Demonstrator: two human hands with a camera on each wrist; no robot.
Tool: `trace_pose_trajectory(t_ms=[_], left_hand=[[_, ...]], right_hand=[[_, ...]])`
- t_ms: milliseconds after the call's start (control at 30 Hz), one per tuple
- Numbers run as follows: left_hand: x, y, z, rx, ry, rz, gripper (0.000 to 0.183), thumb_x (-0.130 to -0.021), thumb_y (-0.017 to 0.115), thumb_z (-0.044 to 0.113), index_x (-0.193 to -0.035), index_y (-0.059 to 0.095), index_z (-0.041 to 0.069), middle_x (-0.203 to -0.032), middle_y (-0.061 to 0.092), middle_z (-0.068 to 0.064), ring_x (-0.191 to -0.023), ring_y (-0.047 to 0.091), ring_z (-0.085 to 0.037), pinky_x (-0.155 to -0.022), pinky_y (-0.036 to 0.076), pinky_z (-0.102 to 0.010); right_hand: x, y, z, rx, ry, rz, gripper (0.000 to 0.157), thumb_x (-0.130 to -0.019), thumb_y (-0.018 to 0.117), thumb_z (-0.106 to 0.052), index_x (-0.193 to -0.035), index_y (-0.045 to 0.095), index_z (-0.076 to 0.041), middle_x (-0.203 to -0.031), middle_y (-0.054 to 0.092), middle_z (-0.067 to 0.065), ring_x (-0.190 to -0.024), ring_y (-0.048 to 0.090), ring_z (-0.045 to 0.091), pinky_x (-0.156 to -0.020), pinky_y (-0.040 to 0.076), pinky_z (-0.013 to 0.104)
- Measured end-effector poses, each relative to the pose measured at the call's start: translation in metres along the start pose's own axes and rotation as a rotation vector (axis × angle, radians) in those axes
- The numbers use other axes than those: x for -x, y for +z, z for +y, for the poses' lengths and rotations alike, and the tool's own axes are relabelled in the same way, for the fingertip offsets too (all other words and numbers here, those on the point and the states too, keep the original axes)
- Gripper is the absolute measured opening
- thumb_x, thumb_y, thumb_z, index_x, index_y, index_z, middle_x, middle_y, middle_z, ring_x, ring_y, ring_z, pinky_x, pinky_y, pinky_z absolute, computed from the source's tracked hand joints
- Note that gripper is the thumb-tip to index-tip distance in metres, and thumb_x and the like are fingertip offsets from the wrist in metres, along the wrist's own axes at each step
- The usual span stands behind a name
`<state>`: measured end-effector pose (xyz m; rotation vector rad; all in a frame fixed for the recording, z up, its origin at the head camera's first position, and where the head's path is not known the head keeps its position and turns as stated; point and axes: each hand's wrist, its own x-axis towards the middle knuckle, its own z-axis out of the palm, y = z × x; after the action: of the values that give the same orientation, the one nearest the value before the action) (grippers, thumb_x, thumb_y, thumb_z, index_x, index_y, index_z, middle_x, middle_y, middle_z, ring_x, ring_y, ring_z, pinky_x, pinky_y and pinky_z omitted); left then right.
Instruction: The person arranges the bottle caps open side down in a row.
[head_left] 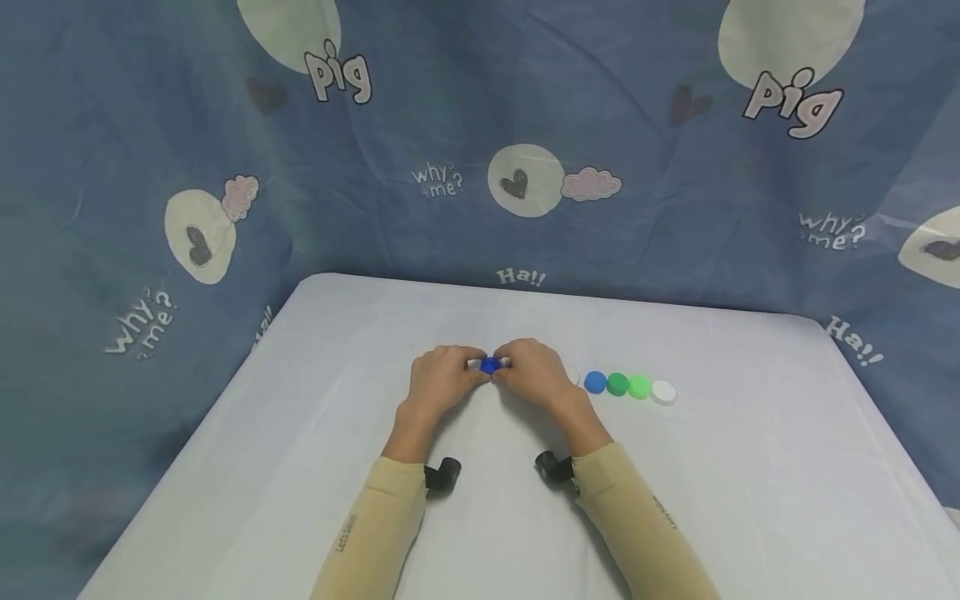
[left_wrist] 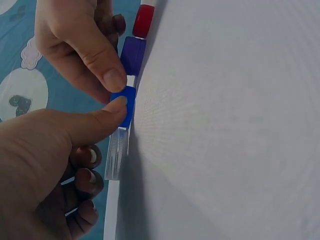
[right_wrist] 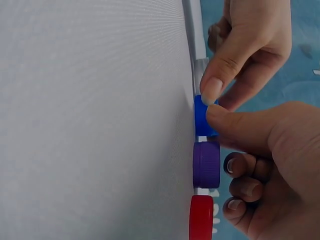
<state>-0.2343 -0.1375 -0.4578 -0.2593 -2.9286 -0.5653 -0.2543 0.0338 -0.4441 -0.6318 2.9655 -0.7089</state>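
A blue bottle cap [head_left: 490,365] sits low at the white tabletop, between my two hands. My left hand [head_left: 438,379] pinches one side of it with thumb and forefinger, the other fingers loosely curled. From the opposite side, the thumb and forefinger of my right hand [head_left: 536,375] pinch the same cap, the thumbs almost meeting. A clear ribbed cap [left_wrist: 116,155] lies on the left hand's side of the blue one. On the right hand's side, a purple cap [right_wrist: 207,165] stands beside it, followed by a red cap [right_wrist: 201,217].
Right of my hands the line of caps goes on: a white one [head_left: 572,375] partly hidden, a blue one [head_left: 596,382], a dark green one [head_left: 617,384], a light green one [head_left: 640,386] and another white one [head_left: 663,392]. Behind the table [head_left: 750,483] hangs a printed blue cloth [head_left: 637,242].
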Motion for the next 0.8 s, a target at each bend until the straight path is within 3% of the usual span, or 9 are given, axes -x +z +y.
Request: trace_pose_trajectory(t_ms=[167,467,667,800], left_hand=[[0.0,0.0,0.001,0.041,-0.002,0.0,0.035,-0.083,0.078,0.043,-0.114,0.075,0.026,-0.069,0.063,0.007,-0.059,0.051,-0.012,-0.052,0.036,-0.028],[0.001,-0.005,0.002,0.144,0.016,0.015,0.032,-0.085,0.078,0.038,-0.115,0.075,0.026,-0.065,0.059,0.008,-0.058,0.049,-0.011,-0.052,0.035,-0.028],[0.001,-0.006,0.002,0.131,0.043,0.014,0.035,-0.084,0.079,0.034,-0.118,0.074,0.028,-0.065,0.059,0.008,-0.058,0.049,-0.011,-0.053,0.036,-0.028],[0.0,-0.006,0.002,0.076,0.075,0.054,0.035,-0.084,0.079,0.037,-0.118,0.074,0.03,-0.065,0.06,0.009,-0.057,0.049,-0.009,-0.052,0.036,-0.027]], right_hand=[[-0.002,0.002,0.002,-0.012,0.016,0.0,0.026,-0.088,0.073,-0.022,-0.113,0.075,-0.014,-0.105,0.076,0.003,-0.097,0.07,0.022,-0.087,0.054,0.041],[0.001,-0.008,0.008,-0.153,0.038,-0.004,0.027,-0.087,0.074,-0.026,-0.111,0.074,-0.014,-0.076,0.066,-0.002,-0.065,0.056,0.015,-0.06,0.044,0.03],[0.003,-0.01,0.011,-0.219,0.044,-0.004,0.027,-0.086,0.073,-0.032,-0.108,0.073,-0.016,-0.076,0.065,0.001,-0.063,0.056,0.015,-0.058,0.044,0.029],[0.004,-0.011,0.012,-0.259,0.042,-0.007,0.028,-0.088,0.07,-0.032,-0.109,0.072,-0.014,-0.073,0.065,0.001,-0.061,0.057,0.016,-0.056,0.045,0.029]])
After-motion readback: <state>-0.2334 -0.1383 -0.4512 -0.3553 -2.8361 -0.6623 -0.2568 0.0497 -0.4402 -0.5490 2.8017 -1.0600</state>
